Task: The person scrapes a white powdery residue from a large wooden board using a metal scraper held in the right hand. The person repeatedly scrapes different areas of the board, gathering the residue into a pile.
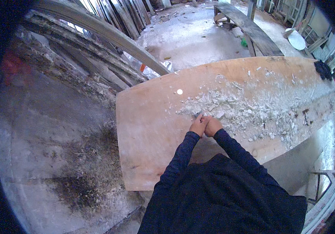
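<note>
Head view gives us a small grey tool (197, 114) at or just over the wooden board (148, 128), by the left edge of the board's spread of white chips (233, 107); our left hand (197, 126) seems closed on it, while our right hand (214, 126) has its fingers curled in against the left, and we cannot tell whether they too grip the tool. We judge the step in hand to be close work at the board's surface; the next move calls for a firm grip and a low, steady tool. Chips run thickest from the board's middle toward its right end; a dark shaggy clump (323, 70) sits at its far right corner. Beyond the board's far side we see a long plank bench (253, 29) on a pale floor (187, 31); past its far left corner rises a timber beam (109, 33), with wooden strips (116, 15) leaning behind.
</note>
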Demonstrator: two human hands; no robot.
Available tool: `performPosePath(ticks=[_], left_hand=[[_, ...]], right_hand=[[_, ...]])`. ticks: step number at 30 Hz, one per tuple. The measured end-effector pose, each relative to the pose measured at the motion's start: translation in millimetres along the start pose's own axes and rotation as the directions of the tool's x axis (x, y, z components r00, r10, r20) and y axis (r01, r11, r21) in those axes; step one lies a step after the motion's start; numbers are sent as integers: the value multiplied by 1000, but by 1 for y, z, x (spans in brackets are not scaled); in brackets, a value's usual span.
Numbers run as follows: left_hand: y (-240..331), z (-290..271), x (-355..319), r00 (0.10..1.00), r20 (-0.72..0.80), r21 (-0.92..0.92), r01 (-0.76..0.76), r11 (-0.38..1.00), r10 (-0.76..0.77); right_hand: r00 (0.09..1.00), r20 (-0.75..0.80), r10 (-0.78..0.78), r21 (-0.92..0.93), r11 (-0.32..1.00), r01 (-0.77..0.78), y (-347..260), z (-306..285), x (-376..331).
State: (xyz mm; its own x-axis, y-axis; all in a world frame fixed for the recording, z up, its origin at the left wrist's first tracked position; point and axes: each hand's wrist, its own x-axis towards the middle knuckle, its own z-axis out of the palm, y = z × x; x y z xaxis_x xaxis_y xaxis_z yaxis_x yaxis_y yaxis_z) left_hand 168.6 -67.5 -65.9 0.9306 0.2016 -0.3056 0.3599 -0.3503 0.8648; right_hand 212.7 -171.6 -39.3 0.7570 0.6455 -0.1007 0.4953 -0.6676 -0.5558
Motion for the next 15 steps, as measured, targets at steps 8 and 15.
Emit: performPosePath(ticks=[8, 15], left_hand=[[37, 70, -106, 949, 314, -4, -18, 1000, 19], [29, 107, -123, 871, 488, -3, 59, 998, -50]], right_hand=[[986, 85, 141, 56, 988, -147, -5, -56, -140], [967, 78, 241, 207, 945, -252, 24, -31, -188]])
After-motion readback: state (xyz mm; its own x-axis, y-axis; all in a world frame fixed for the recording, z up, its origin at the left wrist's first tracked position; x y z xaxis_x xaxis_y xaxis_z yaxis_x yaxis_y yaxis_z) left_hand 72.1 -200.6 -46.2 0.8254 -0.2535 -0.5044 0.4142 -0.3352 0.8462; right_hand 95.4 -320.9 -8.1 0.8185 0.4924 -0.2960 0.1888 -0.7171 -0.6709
